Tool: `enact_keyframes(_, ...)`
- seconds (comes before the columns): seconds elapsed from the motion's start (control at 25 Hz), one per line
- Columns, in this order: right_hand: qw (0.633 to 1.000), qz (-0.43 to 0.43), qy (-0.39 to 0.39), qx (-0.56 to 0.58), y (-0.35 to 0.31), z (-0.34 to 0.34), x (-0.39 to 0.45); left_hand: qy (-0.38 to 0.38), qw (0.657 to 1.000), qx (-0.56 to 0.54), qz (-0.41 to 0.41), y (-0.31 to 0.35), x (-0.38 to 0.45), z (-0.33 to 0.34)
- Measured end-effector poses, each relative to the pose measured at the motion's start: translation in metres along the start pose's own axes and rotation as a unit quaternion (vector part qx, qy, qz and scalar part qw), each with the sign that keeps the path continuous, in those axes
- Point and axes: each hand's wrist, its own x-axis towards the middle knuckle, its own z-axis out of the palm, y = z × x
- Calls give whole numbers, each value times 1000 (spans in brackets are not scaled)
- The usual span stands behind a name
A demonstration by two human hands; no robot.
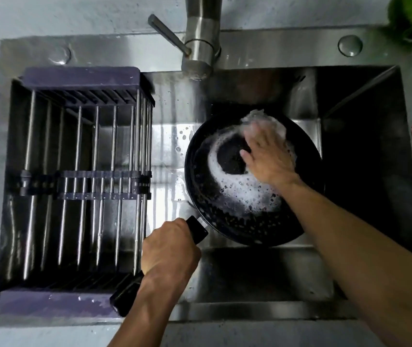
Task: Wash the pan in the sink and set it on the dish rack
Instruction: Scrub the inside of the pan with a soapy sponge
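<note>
The left hand (pixel 168 249) grips the one black pan (pixel 227 216) by its handle. The pan sits in the sink (pixel 360 151), full of white foam. The right hand (pixel 267 156) presses a soapy sponge (pixel 262 118) inside. One dish rack (pixel 79 171) fills the sink's left side.

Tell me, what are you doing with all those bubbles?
A person is washing a black pan in the metal sink. The left hand grips the pan's handle to hold it steady. The right hand presses flat on something foamy, probably a sponge, against the inside of the pan, which is covered in soap suds. The dish rack sits on the left side of the sink with nothing on it, so the pan has not been set there yet.
</note>
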Motion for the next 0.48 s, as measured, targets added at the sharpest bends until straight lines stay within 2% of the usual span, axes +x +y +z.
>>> enact_keyframes(0.08, 998, 25, 9, -51, 18, 12, -12, -2, 1000, 3, 0, -1, 0, -1)
enact_keyframes(0.2, 995, -57, -7, -81, 35, -10, -16, -9, 1000, -6, 2, 1, -1, -5)
enact_keyframes(0.28, 995, 0, -4, -100, 46, -29, -36, -15, 1000, -19, -4, 0, -1, -6)
enact_keyframes(0.32, 994, 36, -30, -96, 47, -27, -59, -15, 1000, -22, -4, 0, -1, -7)
enact_keyframes(0.36, 993, 33, -73, -86, 40, -18, -91, -15, 1000, -22, -5, 1, -2, -8)
enact_keyframes(0.44, 978, -48, -204, -8, 18, -6, -145, -17, 999, -25, -11, 1, -5, -11)
enact_keyframes(0.48, 967, -68, -245, 25, 14, -3, -159, -19, 999, -27, -15, 2, -6, -12)
